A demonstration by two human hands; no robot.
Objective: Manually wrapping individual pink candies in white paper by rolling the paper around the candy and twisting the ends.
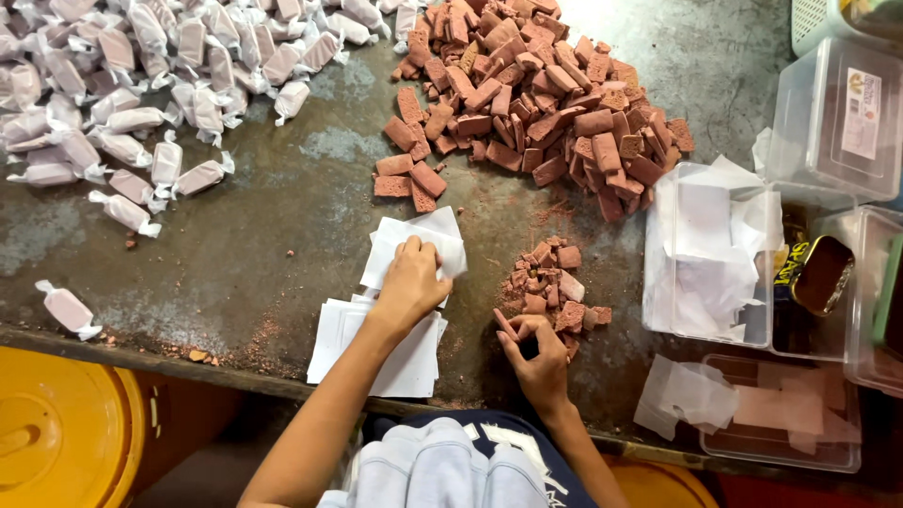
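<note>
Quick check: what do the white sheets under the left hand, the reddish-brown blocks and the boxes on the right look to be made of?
White sheets: thin paper, matte, probably; the edges lie flat and one corner curls under the left hand. Reddish-brown blocks: a crumbly pressed solid, porous and dull, shedding crumbs on the table; which substance, I cannot tell. Boxes: clear hard plastic, glossy, contents showing through.

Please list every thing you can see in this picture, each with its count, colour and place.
wrapped sweets: many, pale wrappers, top left heap; one apart near the left edge
bricks: large heap, reddish brown, top centre
broken pieces: small heap, reddish brown, by the right hand
papers: stack, white, under the left hand
clear boxes: several, right side, some holding papers
tin: one, dark, open, right
yellow lid: one, bottom left
table: grey, stained
left hand: on a paper
right hand: holds a small piece
</note>
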